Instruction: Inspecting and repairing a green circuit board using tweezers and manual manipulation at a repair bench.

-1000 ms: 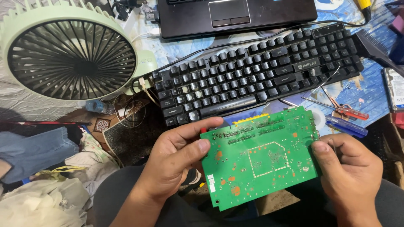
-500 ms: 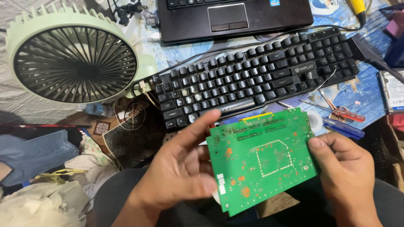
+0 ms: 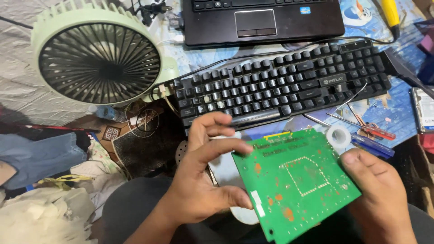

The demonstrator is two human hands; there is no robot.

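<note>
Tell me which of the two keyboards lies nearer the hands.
The standalone black keyboard, just above the green circuit board; the laptop sits farther up.

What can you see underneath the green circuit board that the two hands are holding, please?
Under the green circuit board a white rounded object shows at its left edge, and a roll of white tape lies past its upper right corner. What lies directly beneath the board is covered.
</note>
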